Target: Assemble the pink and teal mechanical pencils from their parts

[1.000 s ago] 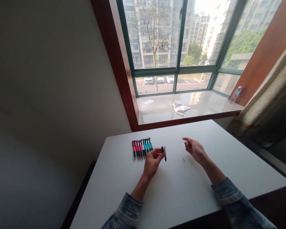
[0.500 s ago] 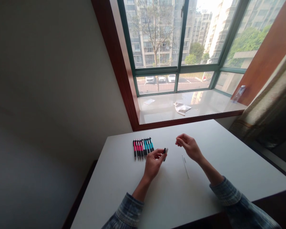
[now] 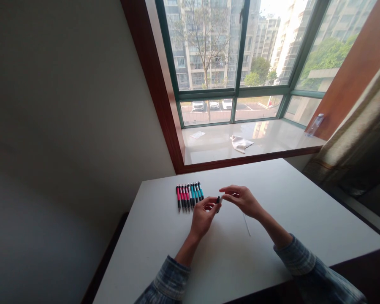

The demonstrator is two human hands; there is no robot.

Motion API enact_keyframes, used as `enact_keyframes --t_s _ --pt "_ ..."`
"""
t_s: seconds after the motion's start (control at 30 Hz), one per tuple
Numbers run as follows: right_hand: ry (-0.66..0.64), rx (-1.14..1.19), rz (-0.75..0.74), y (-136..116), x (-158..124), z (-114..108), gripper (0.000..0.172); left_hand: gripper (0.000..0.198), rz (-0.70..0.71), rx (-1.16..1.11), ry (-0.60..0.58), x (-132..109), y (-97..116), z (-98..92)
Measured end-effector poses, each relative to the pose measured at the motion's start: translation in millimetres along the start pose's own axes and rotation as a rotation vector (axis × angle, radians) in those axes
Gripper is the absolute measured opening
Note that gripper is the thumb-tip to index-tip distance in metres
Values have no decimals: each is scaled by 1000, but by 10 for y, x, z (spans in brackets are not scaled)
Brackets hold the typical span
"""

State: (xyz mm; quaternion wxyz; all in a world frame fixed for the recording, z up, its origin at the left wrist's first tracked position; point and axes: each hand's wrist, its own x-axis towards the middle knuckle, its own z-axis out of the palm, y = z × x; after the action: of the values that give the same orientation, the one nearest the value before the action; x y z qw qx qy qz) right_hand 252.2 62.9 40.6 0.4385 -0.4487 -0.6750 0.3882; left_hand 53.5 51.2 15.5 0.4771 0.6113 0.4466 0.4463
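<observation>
Right hand (image 3: 243,199) brought in to pen barrel (image 3: 218,200), fingers pinched at its tip; contents indiscernible. Barrel gripped by left hand (image 3: 203,212). Refill (image 3: 246,224) left lying right of barrel.

L hand (image 3: 203,214): raised, wrist slightly bent, thumb + index pinched together at tips, other fingers curled in.
L forearm: bare, runs up from bottom centre; sleeve bunched near elbow.
R hand (image 3: 244,200): back up, thumb + index stretched toward L fingertips, almost meeting; pinch closed or not, can't tell.
R forearm: bare, angled in from lower right; sleeve at elbow.
</observation>
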Motion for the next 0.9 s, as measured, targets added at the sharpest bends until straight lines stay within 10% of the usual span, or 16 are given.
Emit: enact_keyframes --t_s 0.17,0.4,0.9 --pt "293 -429 71 45 -397 -150 33 32 -18 32 50 13 18 -2" --pt "165 -646 311 369 -1170 -49 21 30 -13 6 48 7 5 22" --pt "181 -302 227 127 -1035 -56 25 31 26 -11 99 11 -34 -31"
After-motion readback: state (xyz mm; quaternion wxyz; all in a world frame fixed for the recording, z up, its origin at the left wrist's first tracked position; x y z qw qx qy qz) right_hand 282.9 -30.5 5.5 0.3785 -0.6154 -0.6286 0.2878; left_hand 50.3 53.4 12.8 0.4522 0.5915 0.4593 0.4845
